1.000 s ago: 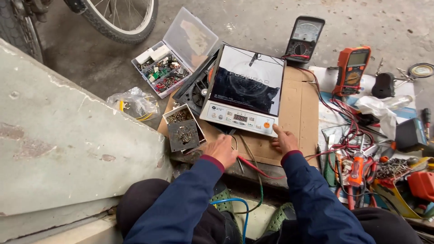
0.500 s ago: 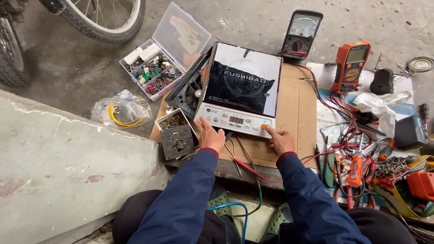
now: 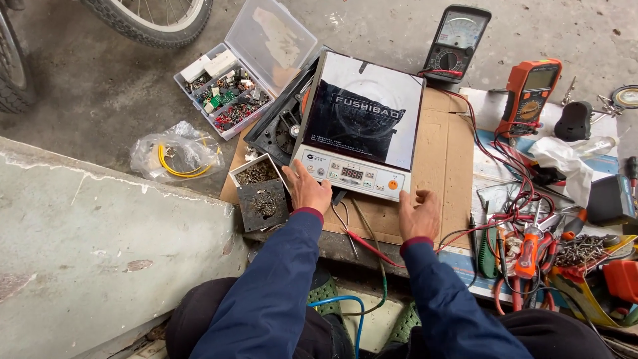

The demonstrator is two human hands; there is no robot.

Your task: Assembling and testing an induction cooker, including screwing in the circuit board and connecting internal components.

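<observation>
Left hand point(image 3: 310, 189) on induction cooker point(image 3: 362, 126) (right hand point(image 3: 419, 216) beside)

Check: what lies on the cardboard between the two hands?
Head view: between left hand and right hand, thin probe leads and a red probe cross the cardboard below the induction cooker.
</observation>
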